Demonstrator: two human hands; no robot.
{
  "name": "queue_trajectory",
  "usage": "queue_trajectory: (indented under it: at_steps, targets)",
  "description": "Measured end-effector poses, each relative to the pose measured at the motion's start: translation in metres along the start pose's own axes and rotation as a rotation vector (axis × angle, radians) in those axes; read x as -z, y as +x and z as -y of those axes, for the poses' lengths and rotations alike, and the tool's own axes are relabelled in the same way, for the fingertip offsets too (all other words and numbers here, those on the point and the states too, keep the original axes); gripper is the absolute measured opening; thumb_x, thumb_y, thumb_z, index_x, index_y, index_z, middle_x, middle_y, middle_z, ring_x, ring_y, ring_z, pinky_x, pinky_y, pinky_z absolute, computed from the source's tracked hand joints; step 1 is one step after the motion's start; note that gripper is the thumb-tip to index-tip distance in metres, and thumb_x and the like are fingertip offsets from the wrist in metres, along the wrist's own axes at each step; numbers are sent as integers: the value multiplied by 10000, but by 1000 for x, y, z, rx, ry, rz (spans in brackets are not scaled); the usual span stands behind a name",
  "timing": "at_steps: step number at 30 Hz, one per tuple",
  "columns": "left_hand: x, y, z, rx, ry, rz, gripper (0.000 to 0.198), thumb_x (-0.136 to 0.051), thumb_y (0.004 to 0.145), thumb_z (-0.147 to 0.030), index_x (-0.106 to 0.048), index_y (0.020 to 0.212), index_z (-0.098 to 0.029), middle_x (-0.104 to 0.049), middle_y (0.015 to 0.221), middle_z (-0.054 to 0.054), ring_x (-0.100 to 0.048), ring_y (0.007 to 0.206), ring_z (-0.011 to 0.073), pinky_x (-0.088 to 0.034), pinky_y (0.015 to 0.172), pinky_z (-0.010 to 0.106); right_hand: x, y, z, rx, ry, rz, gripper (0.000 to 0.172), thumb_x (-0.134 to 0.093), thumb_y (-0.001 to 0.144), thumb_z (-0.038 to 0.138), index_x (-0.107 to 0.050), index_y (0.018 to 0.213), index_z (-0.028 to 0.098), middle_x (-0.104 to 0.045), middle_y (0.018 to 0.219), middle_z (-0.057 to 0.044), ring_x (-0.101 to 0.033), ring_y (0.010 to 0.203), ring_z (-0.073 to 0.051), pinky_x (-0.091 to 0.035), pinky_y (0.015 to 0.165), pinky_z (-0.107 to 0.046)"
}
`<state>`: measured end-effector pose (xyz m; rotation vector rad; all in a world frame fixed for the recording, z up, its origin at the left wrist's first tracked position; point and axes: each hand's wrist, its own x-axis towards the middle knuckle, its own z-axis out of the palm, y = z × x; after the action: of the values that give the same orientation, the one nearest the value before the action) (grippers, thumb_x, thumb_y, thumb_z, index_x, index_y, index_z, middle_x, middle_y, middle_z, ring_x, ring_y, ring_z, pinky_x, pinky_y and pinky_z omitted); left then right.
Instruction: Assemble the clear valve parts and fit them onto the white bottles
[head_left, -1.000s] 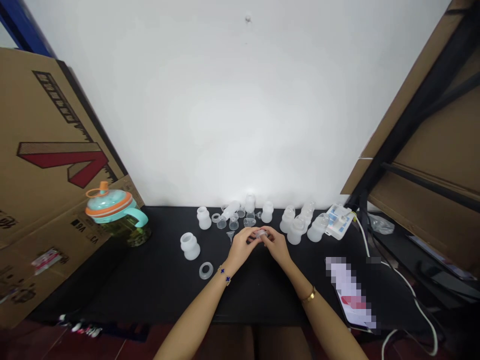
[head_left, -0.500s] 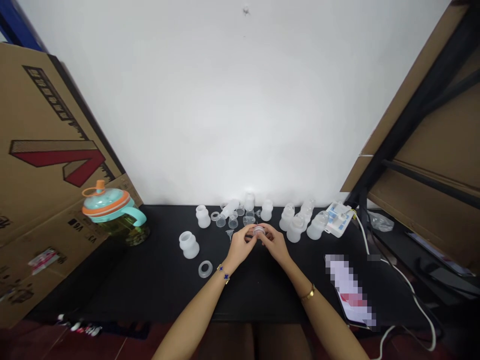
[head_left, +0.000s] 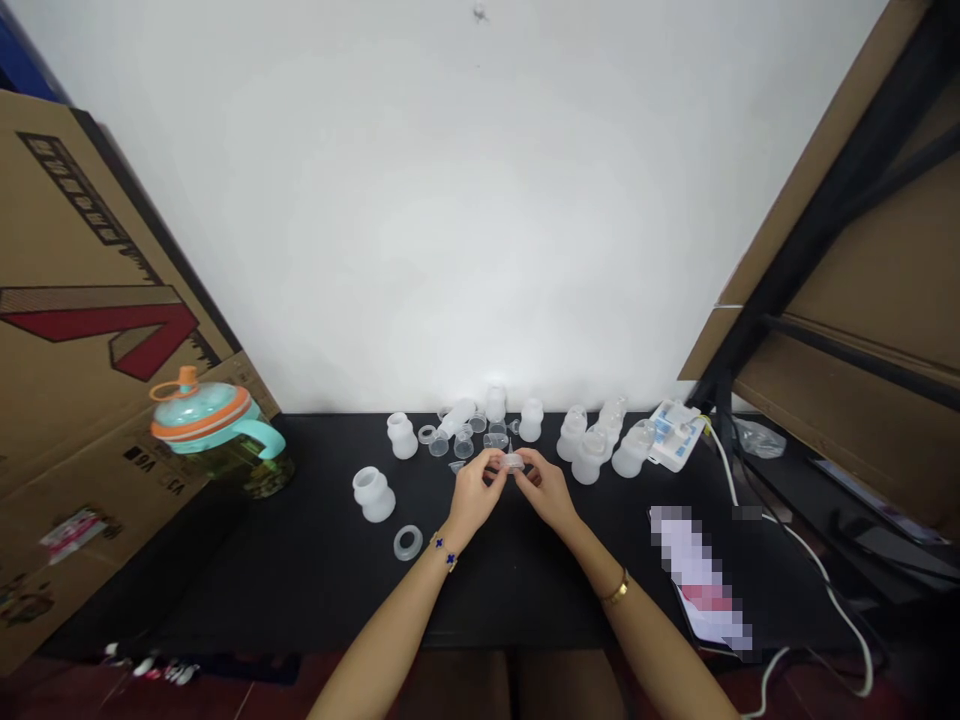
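1. We pinched a clear ring (head_left: 514, 463) between left hand (head_left: 475, 492) and right hand (head_left: 549, 490), over the table (head_left: 300, 570).
2. Since half a second before, its face had flattened, a thin tip (head_left: 510, 443) showing above.
3. So we were still handling it, apart from the open bottle (head_left: 376, 500).

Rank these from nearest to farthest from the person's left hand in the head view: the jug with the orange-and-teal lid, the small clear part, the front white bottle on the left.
1. Small clear part: at the left hand's fingertips.
2. Front white bottle: on the table, to the hand's left.
3. Jug: farther left, by the cardboard box.
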<state>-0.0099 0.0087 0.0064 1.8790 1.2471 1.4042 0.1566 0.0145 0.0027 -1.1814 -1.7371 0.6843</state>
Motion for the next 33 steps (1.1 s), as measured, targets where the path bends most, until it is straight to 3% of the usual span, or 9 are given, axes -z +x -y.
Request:
queue_trajectory:
  at_steps: [6, 13, 22, 27, 33]
  targets:
    - [2, 0, -2, 0, -4, 17, 152, -606, 921, -284, -643, 1053, -218, -730, 979, 37, -703, 850, 165, -577, 704, 261, 0, 1, -2, 15, -60, 11, 245, -557, 881, 335, -683, 1049, 209, -726, 824, -14, -600, 581, -159, -442, 559, -253]
    - [0, 0, -3, 20, -24, 106, 215, -579, 921, -273, -635, 1123, -224, -733, 1073, 55, -704, 949, 183, -577, 702, 268, 0, 2, -4, -23, -11, 36, 202, -566, 879, 352, -685, 963, 212, -684, 743, 1, -612, 605, -166, -434, 547, -238]
    - [-3, 1, -2, 123, -82, 54, 100, -599, 863, -236, -650, 940, -196, -752, 908, 32, -721, 842, 177, -533, 611, 225, -6, 0, -4, -97, 174, 96, 207, -573, 881, 387, -666, 909, 204, -680, 731, 6, -597, 561, -141, -464, 509, -224]
    - [-3, 1, -4, 166, -81, 96, 134, -589, 863, -247, -703, 907, -191, -765, 843, 37, -727, 786, 191, -539, 639, 262, -8, 0, -2, -152, 241, 103, 194, -562, 863, 368, -644, 838, 194, -630, 652, 13, -567, 505, -126, -418, 439, -202]
    - [-3, 0, -3, 208, -95, 55, 79, -604, 828, -252, -656, 840, -193, -737, 751, 11, -717, 732, 185, -512, 607, 253, -10, 0, -3, -174, 278, 120, 183, -552, 854, 346, -653, 865, 193, -643, 664, 13, -569, 495, -120, -421, 432, -196]
